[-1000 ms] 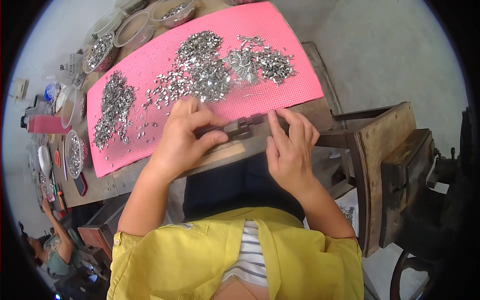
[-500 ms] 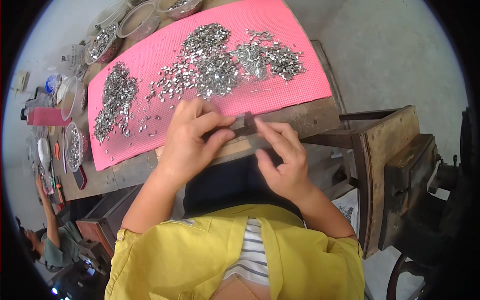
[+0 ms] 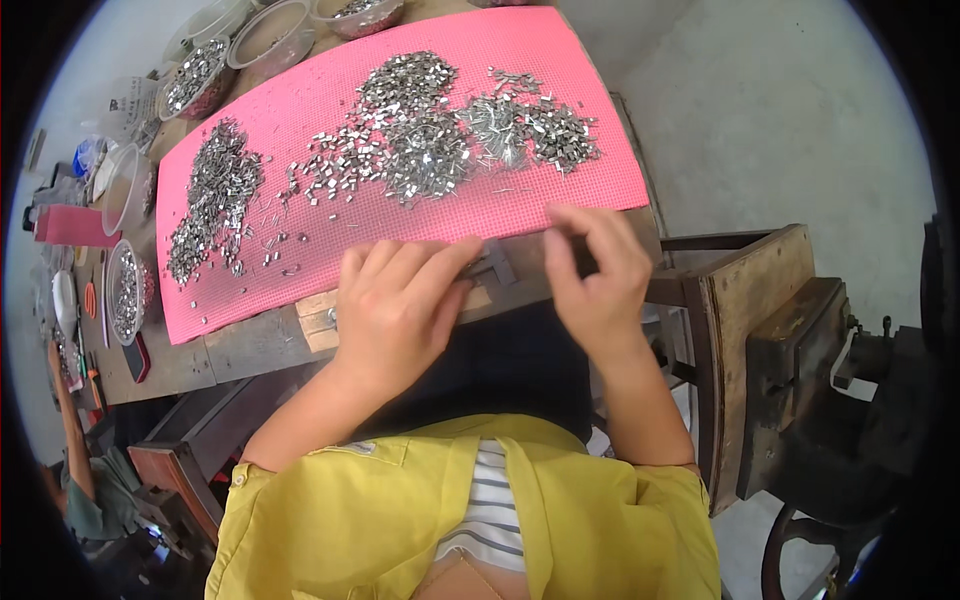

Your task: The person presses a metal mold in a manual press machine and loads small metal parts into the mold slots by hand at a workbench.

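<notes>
At the near edge of the bench lies a small dark metal block [image 3: 500, 264] with a slot or step in it. My left hand [image 3: 395, 300] is at its left side, index finger and thumb closed in towards it; whatever they hold is hidden. Just right of the block my right hand [image 3: 610, 280] is raised, thumb and index tips nearly together; anything between them is too small to make out. Beyond both hands a pink textured mat [image 3: 330, 95] carries heaps of small silvery metal pieces [image 3: 425, 155], thin metal pins [image 3: 497, 128] and another pile of pieces [image 3: 215, 200].
Clear plastic bowls [image 3: 272, 42] stand along the far left, some holding metal parts. A red-edged dark phone-like object [image 3: 137, 360] lies at the bench's left. A wooden stand [image 3: 750, 300] with a dark machine [image 3: 800, 390] is at right. Another person's arm [image 3: 75, 430] shows at far left.
My right hand has moved right, away from the metal block, its thumb and index coming closer together. My left hand stays beside the block. The whole view has shifted slightly.
</notes>
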{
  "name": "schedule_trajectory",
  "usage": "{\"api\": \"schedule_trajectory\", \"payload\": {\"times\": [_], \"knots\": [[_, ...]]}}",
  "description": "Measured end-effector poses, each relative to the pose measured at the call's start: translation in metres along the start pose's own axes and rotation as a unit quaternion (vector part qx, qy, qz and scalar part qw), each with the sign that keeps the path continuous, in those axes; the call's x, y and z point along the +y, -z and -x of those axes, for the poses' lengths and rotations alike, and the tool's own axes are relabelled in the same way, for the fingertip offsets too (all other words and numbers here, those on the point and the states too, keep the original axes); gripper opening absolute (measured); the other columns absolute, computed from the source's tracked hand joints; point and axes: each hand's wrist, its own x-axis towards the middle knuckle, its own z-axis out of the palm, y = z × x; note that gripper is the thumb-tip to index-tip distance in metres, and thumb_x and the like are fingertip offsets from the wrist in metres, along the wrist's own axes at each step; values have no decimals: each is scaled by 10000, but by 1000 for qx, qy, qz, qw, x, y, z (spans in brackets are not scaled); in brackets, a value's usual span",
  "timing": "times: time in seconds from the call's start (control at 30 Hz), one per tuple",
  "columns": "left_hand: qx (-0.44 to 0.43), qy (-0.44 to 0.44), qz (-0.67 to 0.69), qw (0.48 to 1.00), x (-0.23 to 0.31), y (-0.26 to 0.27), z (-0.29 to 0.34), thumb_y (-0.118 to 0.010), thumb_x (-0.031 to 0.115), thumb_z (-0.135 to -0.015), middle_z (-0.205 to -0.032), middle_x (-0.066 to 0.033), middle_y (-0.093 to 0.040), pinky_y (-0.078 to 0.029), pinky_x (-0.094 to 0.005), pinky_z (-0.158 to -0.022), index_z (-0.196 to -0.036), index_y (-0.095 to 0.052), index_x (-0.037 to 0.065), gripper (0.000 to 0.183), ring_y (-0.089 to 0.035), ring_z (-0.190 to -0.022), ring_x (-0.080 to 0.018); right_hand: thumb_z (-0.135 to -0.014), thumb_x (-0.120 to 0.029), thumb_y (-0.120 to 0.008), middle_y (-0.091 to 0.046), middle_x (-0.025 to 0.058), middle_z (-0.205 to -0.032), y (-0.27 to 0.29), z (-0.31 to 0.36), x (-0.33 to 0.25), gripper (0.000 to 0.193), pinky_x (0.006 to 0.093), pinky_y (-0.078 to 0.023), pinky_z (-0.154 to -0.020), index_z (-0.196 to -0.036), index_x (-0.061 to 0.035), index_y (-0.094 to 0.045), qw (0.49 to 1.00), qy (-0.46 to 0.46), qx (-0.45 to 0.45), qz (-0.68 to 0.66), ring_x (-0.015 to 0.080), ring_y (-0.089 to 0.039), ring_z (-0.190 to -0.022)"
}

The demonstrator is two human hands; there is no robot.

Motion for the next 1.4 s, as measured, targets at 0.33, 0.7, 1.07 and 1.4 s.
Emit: {"api": "schedule_trajectory", "payload": {"times": [0.33,0.7,1.07,1.4], "knots": [[34,119,18,992,-64,45,1,-789,121,-820,-999,-80,-709,-478,-427,-838,-1114,-743,100,299,-634,-944,-305,-882,-35,-727,-653,127,-934,12,-40,27,100,426,-521,-787,-980,-48,-709,979,54,-20,194,348,-636,-888],[-11,161,-147,976,-114,70,-12,-785,126,-820,-879,-84,-724,-506,-417,-821,-967,-802,82,154,-644,-896,-302,-943,11,-617,-605,165,-981,18,-49,27,71,445,-480,-858,-1003,8,-580,980,46,-93,171,366,-598,-949],[-23,209,-94,973,-128,60,-16,-767,162,-822,-887,-113,-732,-526,-441,-831,-912,-785,70,130,-671,-910,-333,-936,10,-691,-703,142,-930,19,-48,13,139,357,-538,-786,-1074,6,-682,992,16,-89,87,276,-689,-862],[-6,222,-36,974,-132,59,-12,-781,118,-805,-894,-102,-710,-528,-396,-796,-938,-784,45,152,-679,-869,-303,-963,34,-639,-723,108,-938,19,-34,-3,66,300,-539,-784,-1006,27,-688,995,-52,-80,9,184,-694,-845]]}}
